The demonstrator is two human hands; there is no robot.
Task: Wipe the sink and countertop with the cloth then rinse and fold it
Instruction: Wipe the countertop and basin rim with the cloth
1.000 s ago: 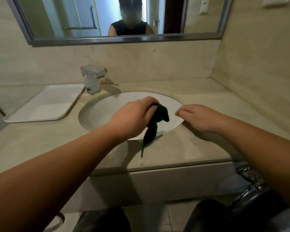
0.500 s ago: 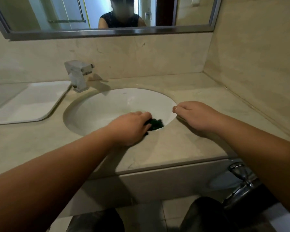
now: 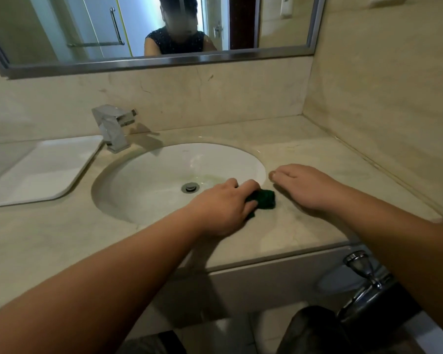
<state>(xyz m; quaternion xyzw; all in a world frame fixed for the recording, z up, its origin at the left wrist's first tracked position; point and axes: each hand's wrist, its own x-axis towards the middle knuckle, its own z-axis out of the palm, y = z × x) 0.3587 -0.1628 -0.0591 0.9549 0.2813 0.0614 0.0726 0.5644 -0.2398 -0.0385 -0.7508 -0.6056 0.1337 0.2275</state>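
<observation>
A dark green cloth (image 3: 265,198) lies bunched on the beige marble countertop (image 3: 279,233) at the sink's front right rim. My left hand (image 3: 223,208) covers its left part, fingers curled on it and pressing it down. My right hand (image 3: 304,186) rests on the counter just right of the cloth, fingers loosely bent, holding nothing. The white oval sink (image 3: 164,175) has a metal drain (image 3: 189,187) in its middle; the bowl looks wet near the drain.
A chrome faucet (image 3: 113,127) stands behind the sink at the left. A white tray (image 3: 41,167) lies on the counter further left. A mirror (image 3: 151,29) hangs above, and the side wall (image 3: 381,98) closes the right. A chrome fitting (image 3: 363,279) sits below the counter's right edge.
My left hand has lowered the hanging cloth from above the sink onto the counter's rim and now presses it there. My right hand has stayed on the counter.
</observation>
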